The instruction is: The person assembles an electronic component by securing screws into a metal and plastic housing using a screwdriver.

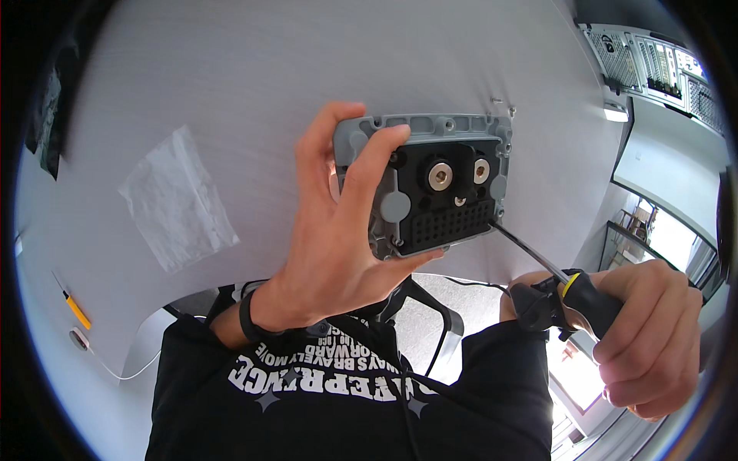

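Observation:
My left hand [327, 223] grips a grey metal housing [430, 125] from its left side, with fingers over the top edge and the thumb beneath. Set into the housing is a black connector plate [430, 201] with two round metal terminals and rows of small holes. In my closed right hand [653, 338] is a screwdriver [588, 303] with a black handle and a yellow ring. Its tip meets the plate's lower right corner; whether a screw sits under it is too small to tell. Two small screws [505, 106] lie on the table just beyond the housing.
A clear plastic bag [181, 203] lies on the pale table [254, 69] to the left. At the left edge are an orange-handled tool [77, 311] and a white cable [115, 376]. A dark packet [50, 127] is at the far left. A metal-framed unit [653, 65] stands at the far right.

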Motion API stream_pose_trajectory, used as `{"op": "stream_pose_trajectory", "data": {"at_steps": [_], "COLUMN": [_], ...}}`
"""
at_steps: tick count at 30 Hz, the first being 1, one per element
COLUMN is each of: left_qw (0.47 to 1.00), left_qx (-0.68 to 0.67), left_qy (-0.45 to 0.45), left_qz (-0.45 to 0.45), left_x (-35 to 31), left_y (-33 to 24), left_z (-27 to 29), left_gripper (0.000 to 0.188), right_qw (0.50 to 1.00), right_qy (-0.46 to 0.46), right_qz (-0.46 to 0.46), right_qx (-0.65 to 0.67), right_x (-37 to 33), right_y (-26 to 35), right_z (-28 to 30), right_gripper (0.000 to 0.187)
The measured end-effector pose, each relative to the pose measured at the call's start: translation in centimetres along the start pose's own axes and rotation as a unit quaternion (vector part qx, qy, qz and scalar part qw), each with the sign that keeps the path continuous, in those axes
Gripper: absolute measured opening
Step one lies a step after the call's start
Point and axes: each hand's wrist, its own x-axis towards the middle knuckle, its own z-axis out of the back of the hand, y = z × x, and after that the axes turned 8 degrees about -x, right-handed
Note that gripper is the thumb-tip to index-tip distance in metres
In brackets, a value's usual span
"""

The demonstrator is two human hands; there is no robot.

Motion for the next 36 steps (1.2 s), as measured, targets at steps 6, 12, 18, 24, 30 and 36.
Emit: {"op": "stream_pose_trajectory", "data": {"at_steps": [6,12,18,24,30,36], "left_qw": [0.999,1.0,0.999,1.0,1.0,1.0], "left_qx": [-0.03,-0.006,-0.024,-0.015,0.007,0.0], "left_qy": [-0.007,0.01,-0.003,0.006,0.013,0.0], "left_qz": [-0.012,-0.009,-0.023,-0.014,-0.012,-0.016], "left_x": [-0.1,-0.2,-0.4,-0.4,-0.3,-0.5], "left_y": [0.5,0.3,1.0,0.9,0.8,0.8], "left_z": [-0.1,-0.1,-0.2,0.0,0.1,0.1], "left_gripper": [0.097,0.097,0.098,0.098,0.099,0.1], "right_qw": [0.997,0.99,0.998,0.989,0.983,0.987], "right_qy": [-0.034,-0.123,-0.045,-0.123,-0.143,-0.115], "right_qz": [0.063,0.062,0.026,0.055,0.083,0.064], "right_qx": [-0.012,0.003,-0.017,-0.055,-0.077,-0.091], "right_x": [-0.6,-1.9,-0.8,-3.5,-5.3,-3.5], "right_y": [0.0,0.6,0.2,2.2,3.8,2.0], "right_z": [-0.4,-1.3,-0.5,-0.7,-0.6,-0.8], "right_gripper": [0.018,0.018,0.016,0.016,0.019,0.023]}}
